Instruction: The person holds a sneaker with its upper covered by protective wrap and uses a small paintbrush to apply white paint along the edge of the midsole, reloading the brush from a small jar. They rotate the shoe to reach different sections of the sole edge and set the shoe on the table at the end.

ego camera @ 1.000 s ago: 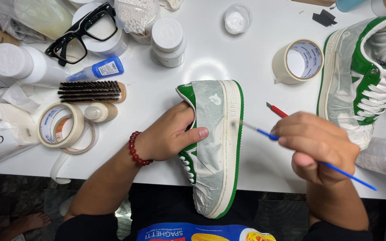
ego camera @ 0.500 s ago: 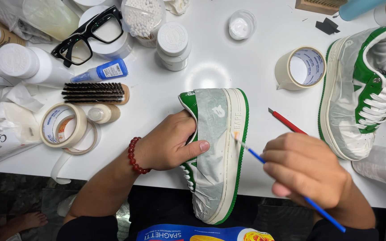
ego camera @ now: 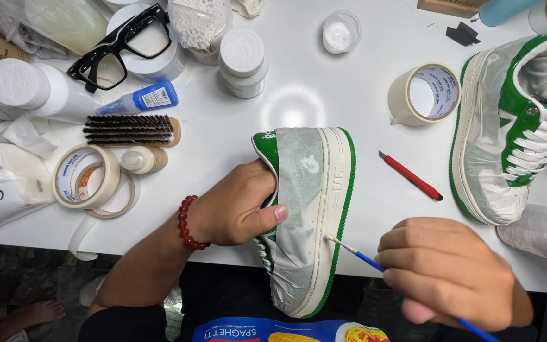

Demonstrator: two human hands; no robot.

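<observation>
Masked sneaker (ego camera: 308,209) clamped on edge by our left hand (ego camera: 238,206), exposing midsole; our right hand (ego camera: 451,272) pinches fine brush (ego camera: 356,252), tip at sole.

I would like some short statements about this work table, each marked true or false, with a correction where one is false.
1. The left hand grips the taped shoe. True.
2. The right hand holds a red knife. False: it holds a blue-handled brush; the red knife lies on the table.
3. The brush tip touches the shoe's white sole edge. True.
4. The black glasses lie on the second shoe. False: they rest on a white jar far left.
</observation>
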